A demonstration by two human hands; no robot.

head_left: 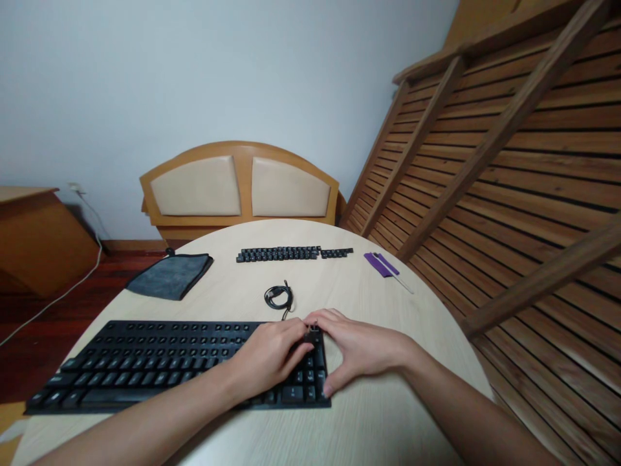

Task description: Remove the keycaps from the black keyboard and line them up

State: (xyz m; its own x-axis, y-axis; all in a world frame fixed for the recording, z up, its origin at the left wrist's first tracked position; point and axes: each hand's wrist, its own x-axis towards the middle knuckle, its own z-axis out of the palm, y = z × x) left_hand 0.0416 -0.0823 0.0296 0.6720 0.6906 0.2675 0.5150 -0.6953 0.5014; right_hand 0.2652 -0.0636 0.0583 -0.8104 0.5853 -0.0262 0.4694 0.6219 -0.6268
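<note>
Bare forearms (179,414) come in from near left and near right, both wrists over the tabletop. Left hand (270,353) bent over the right part of a black keyboard (160,362), index and thumb tips drawn close about a small dark keycap (310,336); cannot tell if it is pinched or seated. Right hand (363,346) spread, thumb well apart from fingers: thumb at the keyboard's right edge, fingertips at its far right corner, just beside the left fingertips.

Keyboard lies flat on the near left of a pale round table (378,433). Near rows capped, spacebar (116,396) in place; far rows of the main block show bare key sockets (187,340).

Beyond it, a coiled black cable (278,305). Farther, loose black keycaps (276,254) in neat lines, a smaller group (336,253) just to their right. Far left: grey pouch (169,277), black-edged. Far right: purple cloth (380,265), a slim pale-shafted tool (400,281) partly on it.

Past the table, a wooden headboard (247,188) with cream panels; right, a slatted wooden frame (524,194) leaning.
</note>
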